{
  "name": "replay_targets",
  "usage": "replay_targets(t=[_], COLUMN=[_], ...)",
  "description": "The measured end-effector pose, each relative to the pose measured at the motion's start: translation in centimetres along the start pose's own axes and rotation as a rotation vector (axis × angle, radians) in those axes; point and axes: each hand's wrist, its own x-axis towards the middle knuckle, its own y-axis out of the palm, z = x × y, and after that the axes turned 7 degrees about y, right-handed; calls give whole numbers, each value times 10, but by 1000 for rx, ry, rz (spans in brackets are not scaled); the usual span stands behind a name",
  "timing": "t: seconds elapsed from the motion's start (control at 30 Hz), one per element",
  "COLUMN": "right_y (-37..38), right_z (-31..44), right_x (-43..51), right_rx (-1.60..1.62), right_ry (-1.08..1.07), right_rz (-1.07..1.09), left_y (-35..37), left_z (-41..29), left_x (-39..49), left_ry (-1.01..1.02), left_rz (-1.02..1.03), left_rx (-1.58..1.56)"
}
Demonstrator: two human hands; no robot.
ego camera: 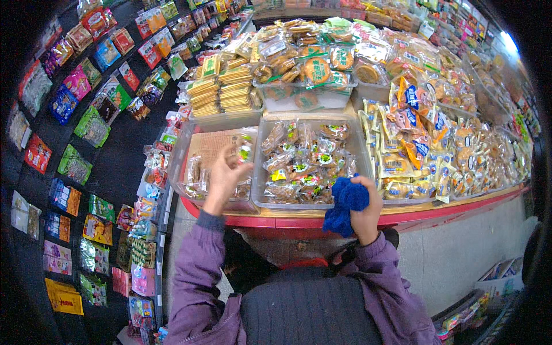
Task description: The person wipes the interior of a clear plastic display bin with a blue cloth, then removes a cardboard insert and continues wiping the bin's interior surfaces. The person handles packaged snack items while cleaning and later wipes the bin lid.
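My left hand (226,179) is raised over a clear plastic bin (177,172), slightly blurred. Its fingers pinch a small plastic-wrapped snack (245,148) with a green and white label. Brown cardboard (211,148) lines that bin, and a few wrapped snacks (194,170) lie toward its front and left. To the right, a second clear bin (366,161) holds many similar wrapped brown snacks (302,166). Bunched in my right hand (366,211) is a blue cloth (347,202), hanging over the front right corner of this second bin.
Stacked yellow packets (205,92) and bagged round biscuits (317,69) stand behind. More wrapped pastries (409,142) fill bins on the right. The wooden display table has a red front edge (297,222). Hanging snack bags (90,127) line a dark rack at left.
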Motion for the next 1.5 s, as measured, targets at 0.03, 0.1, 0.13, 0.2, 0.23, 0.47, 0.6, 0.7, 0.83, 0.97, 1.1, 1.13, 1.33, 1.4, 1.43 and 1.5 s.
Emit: replay_targets(t=[0.03, 0.1, 0.13, 0.2, 0.23, 0.47, 0.6, 0.7, 0.83, 0.97, 1.1, 1.13, 1.33, 1.4, 1.43, 1.5], right_y=[0, 13, 21, 33, 37, 11, 16, 32, 27, 18, 15, 12, 21, 22, 24, 25], right_z=[10, 28, 38, 44, 37, -57, -14, -1, 1, -4, -10, -3, -53, -53, -50, -46], right_x=[-2, -8, -10, -11, -11, 13, 8, -18, -29, -18, -7, -3, -12, -12, -11, -8], right_rx=[14, 107, 28, -42, -50, 457, 883, 937, 820, 917, 804, 805, 450, 480, 500, 510], right_ry=[-41, -218, -302, -329, -261, 457, 597, 678, 777, 786, 697, 682, 461, 481, 491, 455], right_rz=[-20, 9, 75, 160, 171, -144, -35, 7, 140, 224, -258, -229, -124, -100, -85, -66], left_y=[12, 43, 58, 73, 78, 49, 73, 118, 108, 94, 88, 88, 61, 12, -15, -53], left_z=[-24, -30, -61, -71, -80, -114, -74, -75, -85, -93, -99, -95, -53, -24, -4, 3], left_x=[-15, -50, -67, -98, -107, -110, -114, -126, -116, -73, -34, -25, -3, 2, 2, -6], left_ry=[-16, 123, 34, 252, 311, 37, -296, 34, 314, 370, 395, 394, 382, 217, 160, 120], left_rz=[106, 186, 311, 362, 360, 527, 404, 262, 161, 89, -72, -2, 205, 345, 436, 506], left_rx=[-66, 98, -32, -104, -130, -393, -998, -702, -94, 50, 44, 75, 207, 484, 445, 603])
